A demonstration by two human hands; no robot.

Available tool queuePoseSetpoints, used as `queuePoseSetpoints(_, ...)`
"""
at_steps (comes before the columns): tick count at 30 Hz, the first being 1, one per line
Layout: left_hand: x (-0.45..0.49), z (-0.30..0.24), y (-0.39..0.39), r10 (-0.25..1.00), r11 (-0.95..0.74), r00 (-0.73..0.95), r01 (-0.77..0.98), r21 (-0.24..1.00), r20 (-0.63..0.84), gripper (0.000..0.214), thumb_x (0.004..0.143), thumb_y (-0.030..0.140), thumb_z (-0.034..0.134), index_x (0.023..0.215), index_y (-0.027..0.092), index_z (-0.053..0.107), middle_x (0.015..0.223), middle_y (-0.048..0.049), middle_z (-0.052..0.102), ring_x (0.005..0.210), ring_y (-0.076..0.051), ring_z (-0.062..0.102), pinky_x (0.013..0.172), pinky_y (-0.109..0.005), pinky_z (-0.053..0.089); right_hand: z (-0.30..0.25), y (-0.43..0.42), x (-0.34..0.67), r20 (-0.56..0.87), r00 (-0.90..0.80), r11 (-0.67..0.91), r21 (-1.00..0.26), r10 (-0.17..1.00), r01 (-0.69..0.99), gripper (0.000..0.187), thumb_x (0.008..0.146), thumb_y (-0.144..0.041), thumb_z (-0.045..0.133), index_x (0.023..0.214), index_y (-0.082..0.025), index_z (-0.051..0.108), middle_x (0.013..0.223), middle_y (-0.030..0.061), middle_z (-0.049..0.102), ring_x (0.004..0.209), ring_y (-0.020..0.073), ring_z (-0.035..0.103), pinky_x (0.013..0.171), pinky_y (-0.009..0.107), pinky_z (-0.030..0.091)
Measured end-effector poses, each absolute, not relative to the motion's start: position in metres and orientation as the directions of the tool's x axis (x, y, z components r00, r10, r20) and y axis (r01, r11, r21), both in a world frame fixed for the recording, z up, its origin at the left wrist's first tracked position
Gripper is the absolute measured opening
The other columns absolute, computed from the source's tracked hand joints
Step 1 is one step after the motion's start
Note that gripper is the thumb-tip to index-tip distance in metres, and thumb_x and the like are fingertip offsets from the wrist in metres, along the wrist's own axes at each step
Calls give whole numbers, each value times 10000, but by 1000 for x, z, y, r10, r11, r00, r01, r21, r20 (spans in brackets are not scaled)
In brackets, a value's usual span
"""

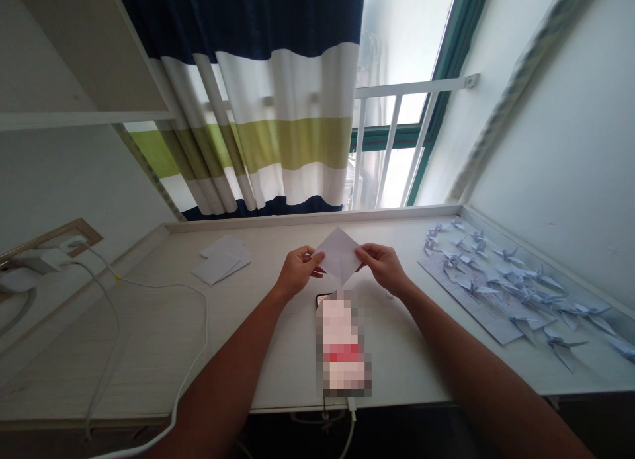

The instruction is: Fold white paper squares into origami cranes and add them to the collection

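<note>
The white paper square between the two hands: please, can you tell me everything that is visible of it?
The white paper square looks thin, plain and flat, with sharp corners and a faint central crease. It stands like a diamond, one corner pointing up. The left hand pinches its left corner and the right hand its right corner, holding it above the desk. Whether it is one layer or folded double, I cannot tell.

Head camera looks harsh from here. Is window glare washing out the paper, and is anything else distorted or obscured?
Head view: the window is blown out nearly white, but the paper square stays distinct; a pixelated patch obscures what lies there; wide-angle distortion splays the desk edge.
</note>
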State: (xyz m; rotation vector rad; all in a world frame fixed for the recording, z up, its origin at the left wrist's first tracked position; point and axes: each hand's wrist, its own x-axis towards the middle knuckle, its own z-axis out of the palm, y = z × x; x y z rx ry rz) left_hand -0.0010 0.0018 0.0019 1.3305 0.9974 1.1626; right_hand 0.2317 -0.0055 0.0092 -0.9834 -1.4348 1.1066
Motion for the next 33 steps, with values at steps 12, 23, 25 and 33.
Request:
queuePoseSetpoints(12,-13,1,10,978,-81,188,-81,993,95,512,740,560,807,992,117,756,819,-101,772,662,-196,729,571,-293,602,8,-4,240,240,-202,253,-967,949,41,428,788,-538,785,986,-159,760,821,68,750,676,193,686,719,383,579)
queuePoseSetpoints(23,-14,5,7,959,-46,267,-200,979,100,334,809,395,729,992,116,731,835,-107,772,803,-241,759,706,-367,623,10,-3,243,229,-167,213,-971,959,-112,254,777,-406,794,908,-188,791,858,59,742,782,194,682,841,428,569)
queuePoseSetpoints(25,-13,4,7,958,-58,264,-185,981,107,308,815,399,715,934,115,730,848,-104,764,806,-231,748,710,-369,623,9,-2,244,217,-195,203,-975,957,-90,190,797,-361,749,860,-185,779,861,54,727,813,199,678,855,424,559)
queuePoseSetpoints(33,2,-1,-1,930,-291,226,-30,956,290,341,757,375,810,985,160,674,722,-1,683,651,-144,663,657,-299,580,21,-11,245,179,-288,211,-974,941,83,226,875,-416,678,951,-205,702,1120,75,738,951,216,673,822,376,524)
